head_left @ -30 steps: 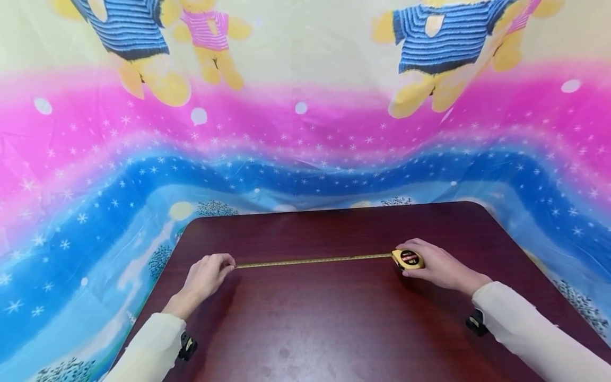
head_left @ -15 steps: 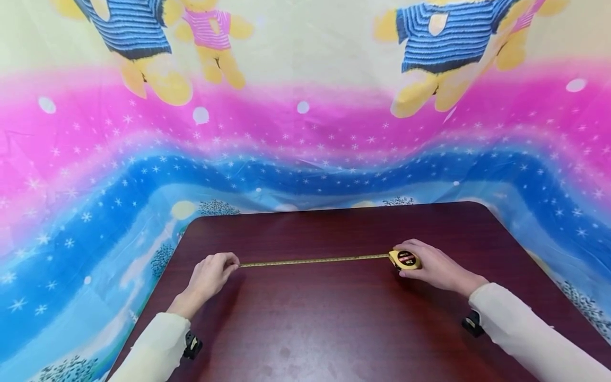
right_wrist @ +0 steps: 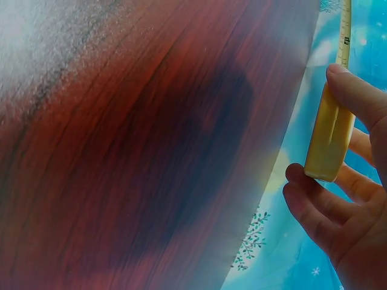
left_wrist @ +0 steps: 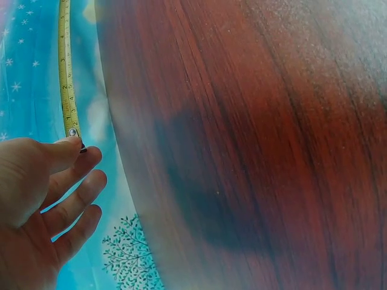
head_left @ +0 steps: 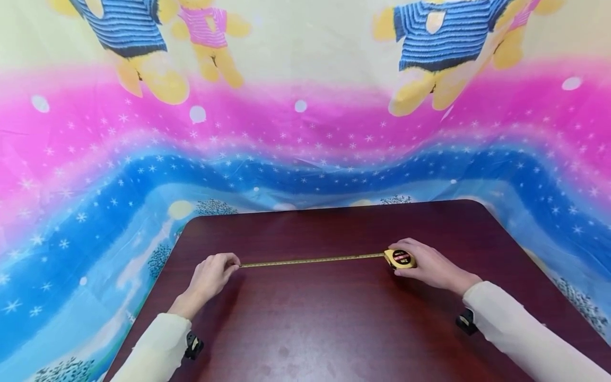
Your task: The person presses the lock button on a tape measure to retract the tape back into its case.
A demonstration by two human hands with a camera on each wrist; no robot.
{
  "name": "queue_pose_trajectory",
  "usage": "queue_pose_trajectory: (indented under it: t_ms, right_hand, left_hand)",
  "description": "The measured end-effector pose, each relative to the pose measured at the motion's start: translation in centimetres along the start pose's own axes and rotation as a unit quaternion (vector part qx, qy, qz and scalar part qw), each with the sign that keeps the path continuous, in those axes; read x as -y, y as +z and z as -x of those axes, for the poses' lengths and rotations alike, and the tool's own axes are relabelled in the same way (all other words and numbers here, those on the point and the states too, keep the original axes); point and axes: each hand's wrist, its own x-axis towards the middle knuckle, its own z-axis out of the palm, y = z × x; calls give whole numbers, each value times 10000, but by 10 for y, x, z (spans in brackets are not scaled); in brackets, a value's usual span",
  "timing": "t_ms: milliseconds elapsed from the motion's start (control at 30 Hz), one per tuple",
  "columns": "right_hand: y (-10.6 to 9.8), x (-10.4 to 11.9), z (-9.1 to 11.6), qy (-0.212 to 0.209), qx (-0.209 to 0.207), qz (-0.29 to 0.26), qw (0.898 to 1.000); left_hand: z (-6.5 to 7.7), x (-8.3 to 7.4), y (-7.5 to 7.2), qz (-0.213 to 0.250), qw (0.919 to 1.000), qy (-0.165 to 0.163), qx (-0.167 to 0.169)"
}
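Observation:
A yellow tape measure [head_left: 400, 259] with a black round label is in my right hand [head_left: 429, 264], gripped between thumb and fingers above the table. Its yellow blade [head_left: 312, 260] runs out leftward, stretched almost straight across to my left hand [head_left: 210, 278]. There the thumb and index finger pinch the blade's end. The left wrist view shows the blade [left_wrist: 68, 78] with its rivet and metal hook at the thumb tip, the other fingers [left_wrist: 78, 232] loosely bent. In the right wrist view the thumb lies near the mouth of the yellow case [right_wrist: 329, 136].
Below both hands lies a dark red-brown wooden table [head_left: 305, 318] with rounded far corners. Behind and beside it hangs a pink and blue cloth [head_left: 296, 132] printed with bears and snowflakes. Black wrist cameras [head_left: 193, 345] sit at both cuffs.
My right hand has moved slightly left with the tape measure, and my left hand slightly right. The stretch of blade between them is a little shorter.

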Motion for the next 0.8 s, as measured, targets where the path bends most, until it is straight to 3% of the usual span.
queue_pose_trajectory:
  t_ms: [800]
  right_hand:
    - [3, 7, -7, -50, 67, -20, 10000]
  left_hand:
    - [-4, -4, 6, 15, 9999, 29, 97]
